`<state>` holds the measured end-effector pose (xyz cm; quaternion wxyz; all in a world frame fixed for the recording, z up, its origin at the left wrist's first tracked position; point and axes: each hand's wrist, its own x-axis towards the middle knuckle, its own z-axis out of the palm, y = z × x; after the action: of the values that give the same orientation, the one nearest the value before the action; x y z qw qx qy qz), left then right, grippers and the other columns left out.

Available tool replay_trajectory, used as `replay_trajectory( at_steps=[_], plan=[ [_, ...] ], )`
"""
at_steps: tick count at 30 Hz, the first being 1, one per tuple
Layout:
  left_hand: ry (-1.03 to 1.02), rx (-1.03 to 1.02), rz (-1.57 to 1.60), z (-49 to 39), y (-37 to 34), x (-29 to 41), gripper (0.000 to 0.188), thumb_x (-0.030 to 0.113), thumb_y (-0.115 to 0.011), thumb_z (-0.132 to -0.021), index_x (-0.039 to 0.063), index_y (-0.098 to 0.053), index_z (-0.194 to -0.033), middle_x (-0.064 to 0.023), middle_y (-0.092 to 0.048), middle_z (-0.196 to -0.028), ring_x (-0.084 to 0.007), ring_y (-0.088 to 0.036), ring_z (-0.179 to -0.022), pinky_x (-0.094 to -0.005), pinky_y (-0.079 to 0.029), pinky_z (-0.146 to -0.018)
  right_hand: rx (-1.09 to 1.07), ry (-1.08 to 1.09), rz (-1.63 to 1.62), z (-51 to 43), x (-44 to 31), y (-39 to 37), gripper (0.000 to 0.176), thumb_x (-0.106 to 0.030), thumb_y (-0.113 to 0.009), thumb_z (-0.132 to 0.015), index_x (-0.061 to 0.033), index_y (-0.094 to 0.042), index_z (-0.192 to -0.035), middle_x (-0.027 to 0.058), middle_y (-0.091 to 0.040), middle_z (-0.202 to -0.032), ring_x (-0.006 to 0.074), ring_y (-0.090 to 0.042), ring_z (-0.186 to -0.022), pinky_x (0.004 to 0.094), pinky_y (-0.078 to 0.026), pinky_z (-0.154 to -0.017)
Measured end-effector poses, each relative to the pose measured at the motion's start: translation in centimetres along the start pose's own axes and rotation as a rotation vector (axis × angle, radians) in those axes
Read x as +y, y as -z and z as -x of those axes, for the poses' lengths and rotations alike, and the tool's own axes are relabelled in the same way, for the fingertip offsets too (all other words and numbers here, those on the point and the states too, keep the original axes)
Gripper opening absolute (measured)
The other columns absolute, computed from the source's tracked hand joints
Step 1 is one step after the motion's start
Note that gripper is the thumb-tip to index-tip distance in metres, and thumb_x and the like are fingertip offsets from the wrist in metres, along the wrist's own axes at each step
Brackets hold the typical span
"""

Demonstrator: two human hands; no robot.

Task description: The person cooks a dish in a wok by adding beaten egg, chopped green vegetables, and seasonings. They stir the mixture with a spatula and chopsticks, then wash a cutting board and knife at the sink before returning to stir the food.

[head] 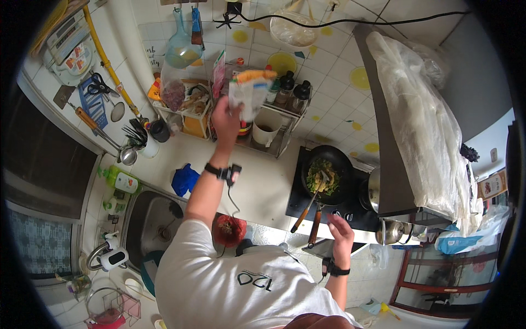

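Observation:
My left hand [226, 123] is raised at the condiment rack [287, 142] and grips a white seasoning packet [248, 96] with an orange top. Motion blurs the packet. My right hand [342, 235] holds nothing, its fingers partly spread beside the front edge of the black cooktop [296, 201]. Just left of that hand is the wooden handle of a dark frying pan [347, 164]. Inside the pan lies cooked food [320, 177], yellow and green, that looks like egg with chopped greens. A spatula [304, 216] rests in the food, its wooden handle sticking out over the pan's rim.
Dark-capped bottles [303, 92] and a white jug [265, 129] stand on the rack. A blue cloth or bag [185, 179] lies on the counter by the sink [141, 222]. A metal pot [373, 191] sits right of the pan, beneath the range hood [367, 123]. Below the counter is a red-lined bin [226, 234].

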<state>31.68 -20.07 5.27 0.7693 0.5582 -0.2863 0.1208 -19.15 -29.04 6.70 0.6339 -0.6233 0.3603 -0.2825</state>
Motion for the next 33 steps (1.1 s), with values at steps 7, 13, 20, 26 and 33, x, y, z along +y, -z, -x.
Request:
replay_trajectory(
  at_steps=[7,13,20,26,33],
  plan=[
    [-0.029,-0.01,-0.247,-10.3,-1.6,-7.2,0.031,0.004,-0.075,-0.09,-0.001,-0.066,-0.12,-0.013,-0.074,-0.104,-0.0232,-0.07,-0.095,-0.0364,-0.054,-0.084,0.14,-0.107,-0.103,3.4,2.3,2.6,0.032,-0.003,-0.068,-0.098,0.0086,-0.064,-0.128,0.0194,-0.074,-0.119,0.0249,-0.071,-0.112,0.0348,-0.057,-0.095],
    [-0.051,-0.111,-0.682,-9.1,-1.5,-9.0,0.03,0.012,-0.078,-0.088,-0.001,-0.066,-0.113,-0.0226,-0.071,-0.107,-0.0423,-0.068,-0.097,-0.0475,-0.053,-0.082,0.132,-0.147,-0.008,3.8,2.4,2.3,0.03,-0.006,-0.071,-0.098,0.008,-0.066,-0.124,0.0166,-0.076,-0.112,0.0207,-0.073,-0.102,0.0317,-0.058,-0.09],
    [-0.131,0.383,-0.661,-7.3,0.5,-4.8,0.022,0.016,-0.076,-0.088,0.0,-0.071,-0.103,-0.0192,-0.073,-0.093,-0.0412,-0.069,-0.086,-0.0457,-0.054,-0.077,0.127,-0.14,-0.028,3.8,2.2,3.4,0.029,-0.005,-0.07,-0.098,0.0077,-0.066,-0.124,0.0164,-0.077,-0.112,0.0204,-0.074,-0.102,0.0315,-0.058,-0.09],
    [0.022,0.209,-0.866,-11.5,3.2,-3.8,0.032,0.032,-0.072,-0.091,-0.001,-0.071,-0.094,-0.024,-0.07,-0.084,-0.0452,-0.068,-0.081,-0.051,-0.053,-0.071,0.064,-0.152,0.033,3.3,2.2,4.1,0.028,-0.006,-0.069,-0.099,0.007,-0.066,-0.124,0.015,-0.076,-0.113,0.0206,-0.073,-0.106,0.0318,-0.057,-0.091],
    [-0.063,0.079,-0.322,-0.6,3.7,9.0,0.03,0.014,-0.06,-0.106,-0.001,-0.065,-0.081,-0.002,-0.063,-0.064,-0.0065,-0.056,-0.057,-0.0249,-0.042,-0.054,0.079,-0.144,0.145,3.0,0.7,4.5,0.031,0.0,-0.073,-0.094,0.0064,-0.068,-0.123,0.0101,-0.076,-0.114,0.0143,-0.069,-0.104,0.0287,-0.054,-0.091]
  ],
)
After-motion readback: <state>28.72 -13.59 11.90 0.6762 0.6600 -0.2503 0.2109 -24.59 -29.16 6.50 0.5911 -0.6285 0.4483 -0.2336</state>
